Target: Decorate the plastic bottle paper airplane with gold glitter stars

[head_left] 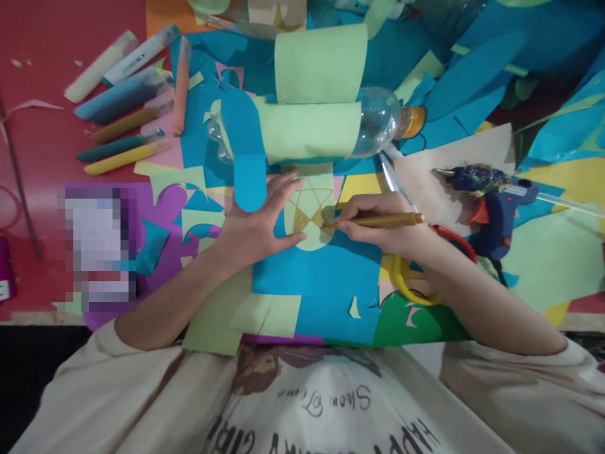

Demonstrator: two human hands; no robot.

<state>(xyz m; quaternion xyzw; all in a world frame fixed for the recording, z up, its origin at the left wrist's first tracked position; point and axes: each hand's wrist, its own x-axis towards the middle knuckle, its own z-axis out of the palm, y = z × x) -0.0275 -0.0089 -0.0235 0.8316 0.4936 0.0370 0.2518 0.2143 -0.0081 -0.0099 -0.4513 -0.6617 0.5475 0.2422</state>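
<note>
My right hand (378, 221) is closed around a brown-gold marker pen (392, 220), its tip down on a pale green paper flap (309, 236) with a rounded end. Brown lines and partly coloured triangles show on that flap. Lying flat on the flap's left side, my left hand (258, 217) has its fingers spread. Just beyond both hands a clear plastic bottle (380, 123) lies on its side, orange cap to the right, wrapped in pale green paper (309, 129). A blue paper strip (250, 183) with a rounded end hangs from the wrap over the back of my left hand.
Several markers (125, 94) lie at the upper left. A blue glue gun (496, 208) rests on the right, by scissors with red and yellow handles (411, 284) partly under my right forearm. A blurred-out object (99, 246) lies left. Paper scraps cover the table.
</note>
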